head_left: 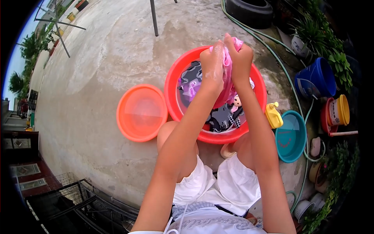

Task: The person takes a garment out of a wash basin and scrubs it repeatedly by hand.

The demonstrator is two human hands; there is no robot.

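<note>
Both my hands grip a wet pink cloth [227, 66] above a large red basin [171, 93]. My left hand [212, 64], with suds on its skin, is closed round one side of the cloth. Pressed close beside it, my right hand [242, 62] is closed on the other side. The cloth hangs down between my forearms toward the water. In the basin lie a purple cloth [191, 89], dark clothing [215, 121] and a piece with a cartoon figure [236, 102]. My forearms hide part of the basin.
An orange basin [124, 121] stands left of the red one. To the right are a yellow jug [274, 117], a teal basin [291, 150], a green hose [286, 72], a blue bucket [314, 80] and potted plants. A black tyre [249, 13] lies behind.
</note>
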